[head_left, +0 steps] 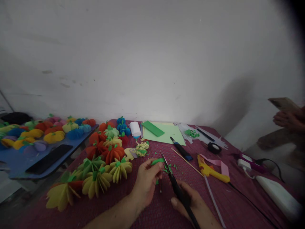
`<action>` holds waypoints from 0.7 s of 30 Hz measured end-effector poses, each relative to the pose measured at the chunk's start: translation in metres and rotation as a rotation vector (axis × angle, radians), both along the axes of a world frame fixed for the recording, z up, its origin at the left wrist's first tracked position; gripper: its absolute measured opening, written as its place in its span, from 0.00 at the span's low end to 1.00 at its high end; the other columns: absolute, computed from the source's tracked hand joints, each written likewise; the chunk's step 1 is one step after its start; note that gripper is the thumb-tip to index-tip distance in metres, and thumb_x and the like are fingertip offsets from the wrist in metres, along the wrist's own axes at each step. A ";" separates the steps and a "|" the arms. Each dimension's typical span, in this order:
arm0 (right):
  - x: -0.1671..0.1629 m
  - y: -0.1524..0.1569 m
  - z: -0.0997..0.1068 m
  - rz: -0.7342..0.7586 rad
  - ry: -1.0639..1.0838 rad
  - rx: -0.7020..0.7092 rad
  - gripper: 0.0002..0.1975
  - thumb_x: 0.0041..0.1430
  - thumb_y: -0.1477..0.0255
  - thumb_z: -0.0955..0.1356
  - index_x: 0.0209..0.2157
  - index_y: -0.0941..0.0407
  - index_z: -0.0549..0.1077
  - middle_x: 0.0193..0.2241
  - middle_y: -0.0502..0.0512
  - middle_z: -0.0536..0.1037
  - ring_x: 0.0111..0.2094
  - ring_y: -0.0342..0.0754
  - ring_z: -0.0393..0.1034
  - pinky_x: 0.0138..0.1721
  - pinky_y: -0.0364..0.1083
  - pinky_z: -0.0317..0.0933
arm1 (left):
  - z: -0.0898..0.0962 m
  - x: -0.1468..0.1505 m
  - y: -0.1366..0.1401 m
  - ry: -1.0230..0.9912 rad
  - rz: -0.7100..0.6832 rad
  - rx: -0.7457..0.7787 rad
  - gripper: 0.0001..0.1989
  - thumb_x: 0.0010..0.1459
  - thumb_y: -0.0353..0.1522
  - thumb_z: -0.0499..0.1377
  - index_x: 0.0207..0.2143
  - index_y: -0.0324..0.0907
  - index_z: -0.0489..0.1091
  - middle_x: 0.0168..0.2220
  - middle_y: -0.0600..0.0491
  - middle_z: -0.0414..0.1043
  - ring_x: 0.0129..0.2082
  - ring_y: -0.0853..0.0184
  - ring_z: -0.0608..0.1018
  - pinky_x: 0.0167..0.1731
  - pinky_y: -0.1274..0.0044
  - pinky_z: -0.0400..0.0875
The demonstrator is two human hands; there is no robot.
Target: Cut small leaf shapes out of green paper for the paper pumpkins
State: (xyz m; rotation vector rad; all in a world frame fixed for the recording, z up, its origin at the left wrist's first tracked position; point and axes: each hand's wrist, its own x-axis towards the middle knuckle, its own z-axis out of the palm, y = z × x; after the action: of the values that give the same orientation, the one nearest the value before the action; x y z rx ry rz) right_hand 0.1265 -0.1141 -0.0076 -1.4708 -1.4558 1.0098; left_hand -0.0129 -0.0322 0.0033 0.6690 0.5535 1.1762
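Note:
My left hand (147, 178) pinches a small strip of green paper (157, 161) between thumb and fingers. Close beside it, my right hand (194, 203) is wrapped round black-handled scissors (176, 187), their blades pointing up and left, near the strip. Whether the blades touch the paper I cannot tell. Small green paper scraps (175, 166) lie on the maroon cloth behind the blades. To the left of my left hand stand several folded paper pumpkins in yellow, green and orange, among them a yellow one (121, 170) with a green top.
Beyond my hands lie a pale green sheet (166, 135), a green paper strip (152, 128), a utility knife (181, 148) and a wooden stick (187, 161). A yellow glue gun (212, 170) with its cord lies right. A blue table (14, 163) holds more pumpkins. Another person's hand (287, 119) holds a phone.

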 end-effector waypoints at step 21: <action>0.006 -0.008 0.003 0.122 0.038 -0.050 0.25 0.52 0.61 0.69 0.51 0.55 0.68 0.46 0.60 0.74 0.48 0.58 0.68 0.51 0.53 0.59 | 0.005 -0.002 0.000 0.114 0.062 0.021 0.10 0.41 0.33 0.66 0.19 0.39 0.66 0.19 0.58 0.64 0.17 0.75 0.64 0.17 0.81 0.56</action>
State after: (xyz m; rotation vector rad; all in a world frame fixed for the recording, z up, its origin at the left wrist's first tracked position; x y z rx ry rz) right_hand 0.1330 -0.1221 -0.0042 -1.4033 -1.5177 1.1499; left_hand -0.0145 -0.0318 0.0079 0.7448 0.6630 1.2083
